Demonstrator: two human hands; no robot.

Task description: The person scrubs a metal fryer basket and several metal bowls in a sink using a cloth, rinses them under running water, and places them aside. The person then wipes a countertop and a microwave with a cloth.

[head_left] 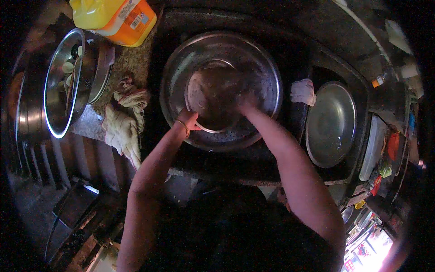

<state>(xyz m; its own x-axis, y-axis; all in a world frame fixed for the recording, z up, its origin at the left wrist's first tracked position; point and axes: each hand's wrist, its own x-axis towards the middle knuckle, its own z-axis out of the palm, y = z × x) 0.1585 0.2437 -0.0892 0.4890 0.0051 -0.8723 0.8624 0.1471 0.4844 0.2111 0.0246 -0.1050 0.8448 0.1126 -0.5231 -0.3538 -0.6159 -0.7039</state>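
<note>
A wide metal basin (263,64) sits before me in a dark sink or stove recess. Inside it is a smaller round metal bowl (198,88), its interior brownish and dim. My left hand (189,120), with a gold-coloured bangle at the wrist, grips the bowl's near left rim, thumb over the edge. Blurred by motion, my right hand (248,102) reaches in at the bowl's right side. Its fingers fade into shadow, so I cannot tell whether they hold anything.
A metal strainer (52,115) with utensils stands left, near crumpled cloths (124,127) on a ledge (131,61). A yellow-orange plastic jug (115,22) is at the upper left. On the right lie a folded cloth (303,91) and an oval-looking metal lid or pan (331,124).
</note>
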